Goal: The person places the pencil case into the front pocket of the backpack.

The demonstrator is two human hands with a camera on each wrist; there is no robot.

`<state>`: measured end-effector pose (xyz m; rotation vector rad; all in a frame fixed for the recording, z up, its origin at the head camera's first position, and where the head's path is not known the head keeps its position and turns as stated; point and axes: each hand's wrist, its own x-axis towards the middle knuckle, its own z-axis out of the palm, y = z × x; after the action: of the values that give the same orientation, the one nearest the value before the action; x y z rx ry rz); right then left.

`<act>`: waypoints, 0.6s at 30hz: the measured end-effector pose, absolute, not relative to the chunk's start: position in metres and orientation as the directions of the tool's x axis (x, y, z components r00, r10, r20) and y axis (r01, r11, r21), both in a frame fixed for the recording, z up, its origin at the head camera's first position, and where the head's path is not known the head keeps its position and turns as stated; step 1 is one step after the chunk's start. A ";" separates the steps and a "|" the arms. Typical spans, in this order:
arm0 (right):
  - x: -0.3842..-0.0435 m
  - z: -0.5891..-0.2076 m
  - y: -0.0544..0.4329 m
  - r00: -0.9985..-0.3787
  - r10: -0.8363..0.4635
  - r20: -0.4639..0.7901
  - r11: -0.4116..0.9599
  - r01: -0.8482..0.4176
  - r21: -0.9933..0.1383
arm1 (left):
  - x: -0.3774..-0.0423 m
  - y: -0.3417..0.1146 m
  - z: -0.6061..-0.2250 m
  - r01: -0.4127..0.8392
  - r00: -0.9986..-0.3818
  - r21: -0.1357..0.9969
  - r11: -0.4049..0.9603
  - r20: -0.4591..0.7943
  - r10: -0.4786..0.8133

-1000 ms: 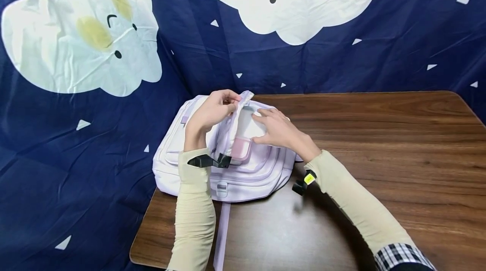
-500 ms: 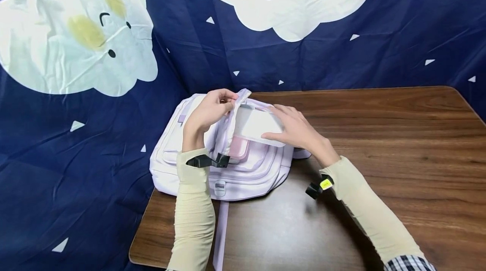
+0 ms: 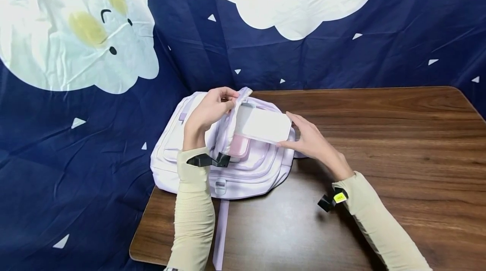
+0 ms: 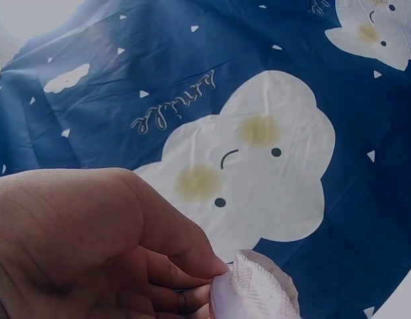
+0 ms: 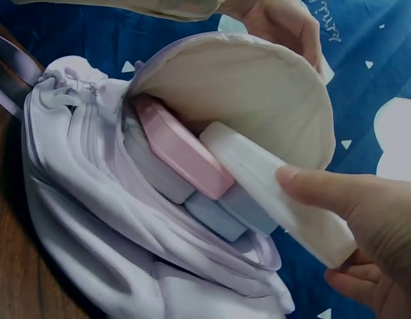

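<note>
A pale lilac backpack (image 3: 243, 184) lies on the table with its front pocket unzipped. My left hand (image 3: 209, 110) pinches the edge of the pocket flap (image 3: 229, 129) and holds it raised; the left wrist view shows thumb and fingers on its fabric rim (image 4: 259, 289). My right hand (image 3: 313, 138) grips the end of a white box (image 3: 263, 125) with rounded corners, thumb on one side and fingers on the other. The box's far end is still inside the pocket mouth. Beside it in the pocket sit a pink box (image 5: 182, 146), a grey box (image 5: 155, 169) and light blue boxes (image 5: 219, 216).
The brown wooden table (image 3: 398, 148) extends right of the backpack. A lilac strap (image 3: 221, 237) runs from the bag toward the front edge. Behind stands a dark blue cloth (image 3: 190, 43) printed with clouds and triangles, close to the bag's far side.
My right hand has moved right, drawing the white box partway out of the pocket, so more of it shows. The left hand keeps its hold on the flap, nearly in place.
</note>
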<state>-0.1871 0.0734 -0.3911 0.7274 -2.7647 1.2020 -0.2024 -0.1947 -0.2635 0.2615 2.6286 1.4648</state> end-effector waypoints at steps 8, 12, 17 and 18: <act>-0.197 -0.396 0.060 -0.868 -0.403 0.291 0.528 -0.480 -0.701 | -0.200 -0.188 -0.263 0.098 -0.976 0.851 0.516 -0.020 0.218; -0.201 -0.397 0.044 -0.858 -0.411 0.308 0.509 -0.497 -0.703 | -0.201 -0.183 -0.263 0.098 -0.973 0.850 0.518 -0.027 0.228; -0.207 -0.396 0.016 -0.847 -0.438 0.300 0.482 -0.503 -0.717 | -0.200 -0.180 -0.261 0.118 -0.973 0.847 0.519 -0.004 0.229; -0.208 -0.396 0.011 -0.848 -0.442 0.293 0.475 -0.498 -0.726 | -0.199 -0.180 -0.260 0.120 -0.974 0.847 0.518 0.000 0.225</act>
<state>-0.2081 0.0109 -0.3962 0.8437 -2.6417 1.3334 -0.1986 -0.1801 -0.2601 0.3016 2.6401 1.4605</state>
